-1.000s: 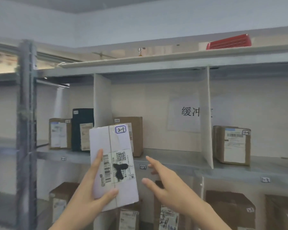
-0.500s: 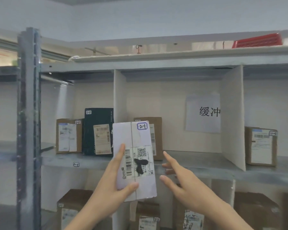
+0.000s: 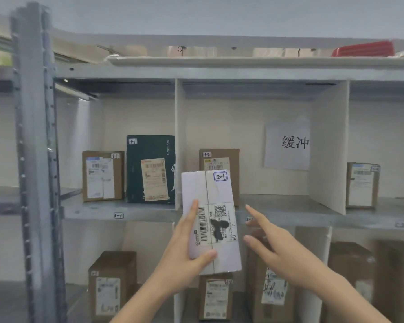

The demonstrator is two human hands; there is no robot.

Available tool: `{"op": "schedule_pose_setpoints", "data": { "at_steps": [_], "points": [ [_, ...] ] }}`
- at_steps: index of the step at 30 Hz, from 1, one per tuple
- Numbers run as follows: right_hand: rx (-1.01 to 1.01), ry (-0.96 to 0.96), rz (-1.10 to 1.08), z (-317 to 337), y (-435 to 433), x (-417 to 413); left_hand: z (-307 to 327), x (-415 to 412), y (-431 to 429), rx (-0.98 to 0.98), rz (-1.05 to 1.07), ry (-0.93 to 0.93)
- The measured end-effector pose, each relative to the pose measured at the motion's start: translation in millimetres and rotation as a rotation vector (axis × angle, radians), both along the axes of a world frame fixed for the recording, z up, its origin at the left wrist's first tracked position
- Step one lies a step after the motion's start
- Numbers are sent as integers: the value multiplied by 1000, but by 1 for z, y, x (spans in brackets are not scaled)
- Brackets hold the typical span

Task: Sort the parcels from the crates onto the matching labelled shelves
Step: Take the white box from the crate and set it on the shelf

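My left hand [image 3: 184, 250] grips a white parcel [image 3: 209, 194] upright in front of the metal shelf [image 3: 149, 212], thumb across its lower front. A handwritten tag "2-1" sits at the parcel's top right, with a barcode label below it. My right hand [image 3: 273, 243] hovers just right of the parcel, fingers spread and straight, holding nothing. The shelf edge carries a "1-1" tag [image 3: 118, 215]. Above that tag stand a brown box [image 3: 102, 176] and a dark green box [image 3: 149, 169], both marked 1-1. Behind the parcel stands a brown box marked 1-2 [image 3: 222, 159].
White dividers [image 3: 180, 136] split the shelf into bays. A paper sign [image 3: 287, 145] hangs on the back wall. Another brown box [image 3: 362, 185] sits in the right bay. Several brown boxes [image 3: 112, 285] stand on the lower shelf. A grey upright post [image 3: 33, 159] is at left. A red crate [image 3: 364, 48] lies on top.
The view has swung left and closer, so the shelf bays slid to the right. Both hands and the white parcel keep nearly the same pose, shifted right in the view.
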State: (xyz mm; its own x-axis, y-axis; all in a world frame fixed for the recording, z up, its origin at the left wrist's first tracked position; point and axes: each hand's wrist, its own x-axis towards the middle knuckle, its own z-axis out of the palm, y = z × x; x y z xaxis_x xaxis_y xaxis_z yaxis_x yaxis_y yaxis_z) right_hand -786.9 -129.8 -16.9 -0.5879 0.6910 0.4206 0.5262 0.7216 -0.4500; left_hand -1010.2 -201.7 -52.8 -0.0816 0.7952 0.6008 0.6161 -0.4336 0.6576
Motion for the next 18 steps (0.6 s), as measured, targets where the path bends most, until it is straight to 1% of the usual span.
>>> {"op": "schedule_pose_setpoints", "data": {
  "at_steps": [9,16,18],
  "points": [
    [-51,-34,-12,-29,-16,-19,-45,-12,-25,-71,2,-84],
    [-102,-76,117,-51,-35,-56,-81,-31,-77,-122,138,-92],
    [-122,-102,145,-57,-41,-63,-91,-35,-88,-146,199,-121]
  ]
}}
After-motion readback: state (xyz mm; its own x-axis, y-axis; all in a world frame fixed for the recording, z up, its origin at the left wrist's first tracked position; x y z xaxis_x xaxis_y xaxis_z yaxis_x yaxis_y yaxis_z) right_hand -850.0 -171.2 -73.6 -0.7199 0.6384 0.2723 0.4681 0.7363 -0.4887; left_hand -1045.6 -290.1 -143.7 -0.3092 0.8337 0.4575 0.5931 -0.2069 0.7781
